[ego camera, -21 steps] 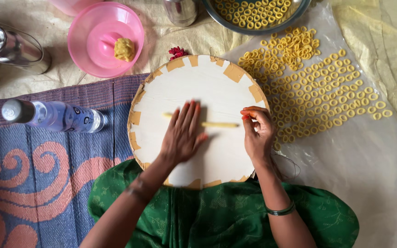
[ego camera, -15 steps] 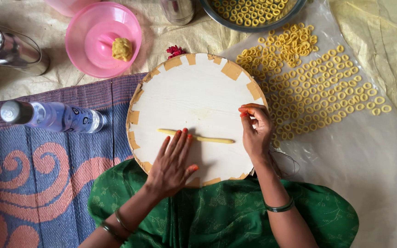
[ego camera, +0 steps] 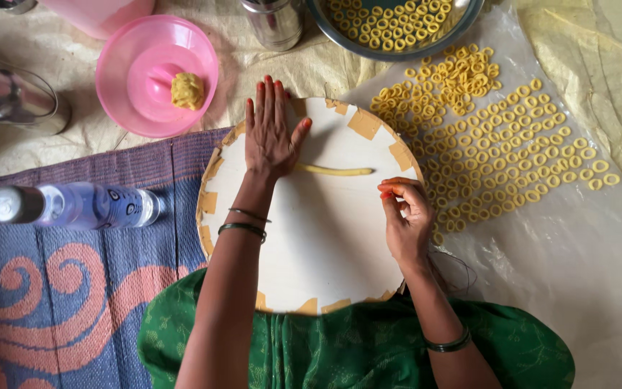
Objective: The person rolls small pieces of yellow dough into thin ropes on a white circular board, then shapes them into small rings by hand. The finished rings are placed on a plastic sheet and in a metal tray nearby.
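Observation:
A round white board with tan patches on its rim lies on my lap. My left hand lies flat and palm-down at the board's far side, fingers spread, pressing on the left end of a thin yellow dough strand. The strand runs rightward from under the palm. My right hand rests at the board's right edge with its fingers curled; I cannot tell whether anything is pinched in them.
Many small yellow dough rings lie on a clear plastic sheet to the right. A steel bowl of rings stands behind. A pink lid holds a dough lump. A plastic bottle lies on the mat; steel containers stand far left.
My left hand has slid from the board's near side to its far side, rolling the dough strand with it. The right hand has stayed at the board's right edge.

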Motion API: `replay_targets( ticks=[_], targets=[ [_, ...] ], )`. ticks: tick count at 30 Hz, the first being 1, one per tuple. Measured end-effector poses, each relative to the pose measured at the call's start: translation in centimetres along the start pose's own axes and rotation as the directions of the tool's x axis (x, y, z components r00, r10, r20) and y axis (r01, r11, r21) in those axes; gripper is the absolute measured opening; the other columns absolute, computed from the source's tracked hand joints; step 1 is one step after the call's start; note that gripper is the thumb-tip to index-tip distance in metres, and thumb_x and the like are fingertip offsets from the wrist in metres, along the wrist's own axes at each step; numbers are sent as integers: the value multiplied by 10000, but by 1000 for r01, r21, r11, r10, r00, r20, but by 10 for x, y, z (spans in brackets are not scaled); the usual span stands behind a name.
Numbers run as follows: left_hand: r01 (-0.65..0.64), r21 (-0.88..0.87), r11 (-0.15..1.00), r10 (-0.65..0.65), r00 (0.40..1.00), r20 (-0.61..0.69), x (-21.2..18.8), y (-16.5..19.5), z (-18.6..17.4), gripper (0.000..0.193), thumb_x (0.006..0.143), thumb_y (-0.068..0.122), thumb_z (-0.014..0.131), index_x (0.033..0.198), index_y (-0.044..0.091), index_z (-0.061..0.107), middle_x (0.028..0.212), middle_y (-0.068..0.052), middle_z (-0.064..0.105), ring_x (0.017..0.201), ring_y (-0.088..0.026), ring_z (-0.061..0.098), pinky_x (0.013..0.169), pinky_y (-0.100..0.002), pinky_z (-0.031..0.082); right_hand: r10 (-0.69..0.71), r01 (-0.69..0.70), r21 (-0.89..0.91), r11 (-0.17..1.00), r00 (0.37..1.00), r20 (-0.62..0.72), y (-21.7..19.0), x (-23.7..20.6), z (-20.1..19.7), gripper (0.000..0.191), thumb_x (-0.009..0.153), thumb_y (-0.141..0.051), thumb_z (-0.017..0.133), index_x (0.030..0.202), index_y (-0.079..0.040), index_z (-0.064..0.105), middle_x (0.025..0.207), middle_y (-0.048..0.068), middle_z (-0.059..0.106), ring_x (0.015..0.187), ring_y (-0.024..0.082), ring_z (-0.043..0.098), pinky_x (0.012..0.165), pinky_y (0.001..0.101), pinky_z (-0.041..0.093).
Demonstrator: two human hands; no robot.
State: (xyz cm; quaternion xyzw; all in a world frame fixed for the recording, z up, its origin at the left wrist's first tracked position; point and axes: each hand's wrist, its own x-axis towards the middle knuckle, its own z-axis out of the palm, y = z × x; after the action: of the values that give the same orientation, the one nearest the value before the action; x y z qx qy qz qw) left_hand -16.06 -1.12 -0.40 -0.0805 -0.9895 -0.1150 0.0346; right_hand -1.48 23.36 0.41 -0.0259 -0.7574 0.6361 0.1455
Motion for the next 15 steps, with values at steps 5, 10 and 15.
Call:
replay_targets(
  ticks=[5, 10, 15],
  targets=[
    [-106, -65, 992, 107, 994, 22, -12, 2, -2, 912, 1025, 682, 202, 1645, 20, 107, 1728, -178, 105, 1603, -299, 75, 1298, -472, 50, 5, -4, 21, 1000, 1000, -14, 3, 3, -3, 103, 969, 42, 647, 1016, -35, 696, 1139, 24, 672, 978, 92, 655, 737, 217, 484],
    [-256, -32, 966, 258, 957, 130, -100, 6, -12, 892, 1017, 674, 157, 1640, 39, 95, 1724, -154, 96, 1600, -283, 67, 1288, -470, 43, -4, 4, 24, 1000, 1000, -8, 1, 6, -9, 109, 965, 45, 640, 1025, -29, 694, 1131, 25, 682, 967, 90, 657, 733, 219, 486],
    [-284, 100, 954, 258, 943, 211, -195, 18, -25, 921, 981, 706, 116, 1609, 33, 79, 1696, -150, 69, 1565, -286, 31, 1255, -459, 22, 10, -10, -35, 999, 1000, -4, -3, -2, -14, 115, 971, 48, 635, 1020, -29, 705, 1121, 24, 687, 942, 92, 653, 712, 231, 470]
  ],
)
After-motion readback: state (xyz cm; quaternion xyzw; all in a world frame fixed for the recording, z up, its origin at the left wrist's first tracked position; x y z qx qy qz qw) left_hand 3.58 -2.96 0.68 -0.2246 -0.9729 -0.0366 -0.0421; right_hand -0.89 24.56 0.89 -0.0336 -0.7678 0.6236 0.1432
